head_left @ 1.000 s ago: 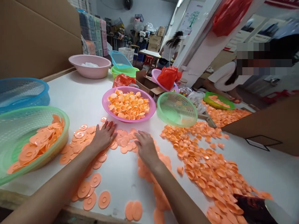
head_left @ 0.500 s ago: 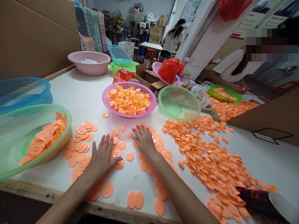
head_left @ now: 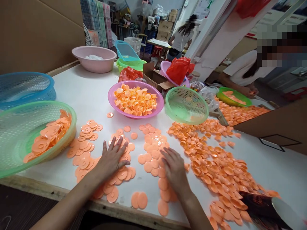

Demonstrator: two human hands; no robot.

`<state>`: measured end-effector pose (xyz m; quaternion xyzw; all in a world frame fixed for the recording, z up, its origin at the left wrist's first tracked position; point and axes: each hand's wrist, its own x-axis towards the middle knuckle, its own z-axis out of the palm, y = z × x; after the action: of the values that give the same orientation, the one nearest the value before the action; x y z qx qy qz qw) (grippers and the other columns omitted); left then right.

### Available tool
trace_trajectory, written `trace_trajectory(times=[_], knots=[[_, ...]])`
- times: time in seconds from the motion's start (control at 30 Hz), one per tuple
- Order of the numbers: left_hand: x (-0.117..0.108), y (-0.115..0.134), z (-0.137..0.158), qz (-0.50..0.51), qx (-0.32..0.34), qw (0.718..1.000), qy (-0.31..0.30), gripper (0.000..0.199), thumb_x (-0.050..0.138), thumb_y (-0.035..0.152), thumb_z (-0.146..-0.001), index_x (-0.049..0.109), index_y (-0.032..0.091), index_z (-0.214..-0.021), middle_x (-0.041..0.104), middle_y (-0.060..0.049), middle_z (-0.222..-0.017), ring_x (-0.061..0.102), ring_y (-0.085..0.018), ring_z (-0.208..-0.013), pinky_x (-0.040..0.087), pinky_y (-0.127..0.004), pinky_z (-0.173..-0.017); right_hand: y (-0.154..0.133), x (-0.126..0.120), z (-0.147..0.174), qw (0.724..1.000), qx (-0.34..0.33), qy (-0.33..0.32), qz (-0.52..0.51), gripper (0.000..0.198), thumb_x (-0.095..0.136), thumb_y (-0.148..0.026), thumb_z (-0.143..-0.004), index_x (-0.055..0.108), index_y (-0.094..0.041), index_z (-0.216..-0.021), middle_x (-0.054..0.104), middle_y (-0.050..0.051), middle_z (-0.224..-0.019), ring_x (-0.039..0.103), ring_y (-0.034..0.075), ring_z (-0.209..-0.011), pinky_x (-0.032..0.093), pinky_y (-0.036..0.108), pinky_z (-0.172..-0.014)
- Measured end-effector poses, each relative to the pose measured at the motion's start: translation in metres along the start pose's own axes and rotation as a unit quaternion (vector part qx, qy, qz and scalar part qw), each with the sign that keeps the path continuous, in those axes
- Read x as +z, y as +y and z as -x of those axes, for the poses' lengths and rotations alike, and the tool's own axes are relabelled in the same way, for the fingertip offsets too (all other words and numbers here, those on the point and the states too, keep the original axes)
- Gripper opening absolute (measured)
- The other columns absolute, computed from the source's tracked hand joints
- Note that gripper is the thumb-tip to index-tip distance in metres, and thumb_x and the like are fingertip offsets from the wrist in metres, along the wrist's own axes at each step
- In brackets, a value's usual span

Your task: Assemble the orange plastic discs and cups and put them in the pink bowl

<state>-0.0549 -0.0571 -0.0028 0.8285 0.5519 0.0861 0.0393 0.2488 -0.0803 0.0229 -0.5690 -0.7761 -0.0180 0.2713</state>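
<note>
Flat orange plastic discs (head_left: 83, 146), many with a raised ring in the middle, lie scattered and overlapping on the white table (head_left: 79, 86). My left hand (head_left: 110, 158) rests palm down with fingers spread over the middle group, hiding some of them. Over the right edge of another group of discs (head_left: 153, 150) is my right hand (head_left: 174, 167), its fingers extended and slightly bent; nothing shows in its grasp. Two overlapping discs (head_left: 139, 200) lie between my forearms near the front edge. Small orange cups (head_left: 216, 163) form a long heap to the right of my right hand.
A pink basin (head_left: 112, 102) holds orange cups. Discs lie in the green basket (head_left: 14, 111) at left; a blue basket (head_left: 51, 91) sits behind it. Another green basket (head_left: 187, 108) stands beyond my right hand. Cardboard (head_left: 283, 121) borders the right. A co-worker (head_left: 242, 72) handles orange pieces at a neighbouring table.
My right hand has moved right and toward me, uncovering discs. My left hand has shifted slightly right, and discs beside it now sit closer together. The camera view has shifted a little.
</note>
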Motion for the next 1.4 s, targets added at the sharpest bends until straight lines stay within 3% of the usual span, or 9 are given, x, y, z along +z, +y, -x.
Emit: trace_trajectory(times=[0.1, 0.23, 0.37, 0.47, 0.7, 0.83, 0.97, 1.17, 1.4], knots=[[-0.001, 0.01, -0.011, 0.023, 0.029, 0.999, -0.023, 0.073, 0.053, 0.069, -0.082, 0.031, 0.044, -0.147, 0.015, -0.013, -0.163, 0.007, -0.051, -0.146, 0.011, -0.079, -0.103, 0.041, -0.02, 0.023, 0.99, 0.1, 0.066, 0.07, 0.034, 0.042, -0.029, -0.096, 0.069, -0.014, -0.11, 0.07, 0.015, -0.11, 0.059, 0.03, -0.105, 0.048, 0.048, -0.091], [0.001, 0.017, -0.009, 0.034, 0.083, 0.995, -0.049, 0.082, 0.046, 0.075, -0.081, 0.02, 0.041, -0.151, 0.012, -0.013, -0.163, 0.005, -0.047, -0.147, 0.006, -0.079, -0.104, 0.066, -0.032, 0.05, 0.98, 0.179, 0.049, 0.076, 0.039, 0.042, -0.039, -0.094, 0.073, -0.014, -0.097, 0.073, 0.014, -0.095, 0.062, 0.029, -0.09, 0.05, 0.046, -0.081], [0.004, -0.001, 0.005, -0.01, 0.015, 1.0, -0.023, 0.078, 0.037, 0.066, -0.091, 0.017, 0.026, -0.155, 0.018, -0.013, -0.162, 0.009, -0.038, -0.149, 0.001, -0.074, -0.11, 0.062, -0.037, 0.052, 0.974, 0.228, 0.003, -0.001, 0.04, 0.048, -0.046, -0.09, 0.072, -0.016, -0.099, 0.072, 0.012, -0.096, 0.065, 0.026, -0.09, 0.051, 0.041, -0.081], [0.002, -0.018, 0.013, -0.026, -0.021, 0.999, -0.014, 0.073, 0.038, 0.063, -0.092, 0.025, 0.025, -0.153, 0.021, -0.013, -0.161, 0.011, -0.039, -0.149, 0.006, -0.074, -0.11, 0.058, -0.043, 0.044, 0.956, 0.289, -0.026, -0.039, 0.04, 0.054, -0.053, -0.083, 0.073, -0.019, -0.094, 0.073, 0.009, -0.092, 0.067, 0.025, -0.082, 0.052, 0.039, -0.075], [-0.012, -0.016, -0.011, 0.017, 0.009, 0.999, 0.049, 0.042, 0.045, 0.049, -0.095, 0.064, 0.024, -0.123, 0.052, -0.015, -0.145, 0.037, -0.036, -0.14, 0.015, -0.073, -0.111, 0.061, -0.05, 0.026, 0.925, 0.354, -0.092, -0.098, 0.033, 0.065, -0.054, -0.069, 0.077, -0.025, -0.078, 0.076, 0.007, -0.086, 0.07, 0.028, -0.082, 0.054, 0.039, -0.074], [-0.016, -0.01, -0.037, 0.056, 0.036, 0.995, 0.072, 0.035, 0.046, 0.036, -0.097, 0.062, 0.023, -0.125, 0.058, -0.012, -0.138, 0.04, -0.034, -0.138, 0.024, -0.066, -0.112, 0.064, -0.047, 0.021, 0.913, 0.379, -0.107, -0.11, 0.03, 0.07, -0.055, -0.062, 0.077, -0.027, -0.071, 0.076, 0.007, -0.079, 0.07, 0.03, -0.074, 0.055, 0.04, -0.066], [-0.015, -0.013, -0.042, 0.069, 0.062, 0.993, 0.066, 0.027, 0.055, 0.035, -0.093, 0.067, 0.024, -0.115, 0.064, -0.009, -0.13, 0.043, -0.034, -0.137, 0.012, -0.069, -0.115, 0.062, -0.048, 0.014, 0.886, 0.426, -0.09, -0.158, 0.034, 0.071, -0.056, -0.064, 0.075, -0.023, -0.071, 0.064, 0.003, -0.051, 0.059, 0.023, -0.047, 0.048, 0.034, -0.047], [-0.014, -0.031, -0.037, 0.087, -0.013, 0.992, 0.093, 0.028, 0.051, 0.017, -0.09, 0.066, 0.022, -0.113, 0.061, -0.011, -0.132, 0.043, -0.032, -0.136, 0.019, -0.067, -0.114, 0.012, -0.037, -0.04, 0.817, 0.44, -0.072, -0.366, 0.038, 0.074, -0.049, -0.068, 0.073, -0.018, -0.089, 0.066, 0.001, -0.066, 0.063, 0.017, -0.054, 0.053, 0.028, -0.054], [-0.003, -0.042, -0.045, 0.137, -0.092, 0.982, 0.094, 0.032, 0.074, 0.032, -0.075, 0.071, 0.025, -0.106, 0.052, -0.013, -0.142, 0.035, -0.038, -0.139, 0.024, -0.07, -0.109, -0.083, 0.047, -0.125, 0.786, 0.317, -0.243, -0.472, 0.023, 0.071, -0.039, -0.072, 0.062, -0.017, -0.074, 0.057, -0.005, -0.048, 0.055, 0.012, -0.037, 0.039, 0.019, -0.036]])
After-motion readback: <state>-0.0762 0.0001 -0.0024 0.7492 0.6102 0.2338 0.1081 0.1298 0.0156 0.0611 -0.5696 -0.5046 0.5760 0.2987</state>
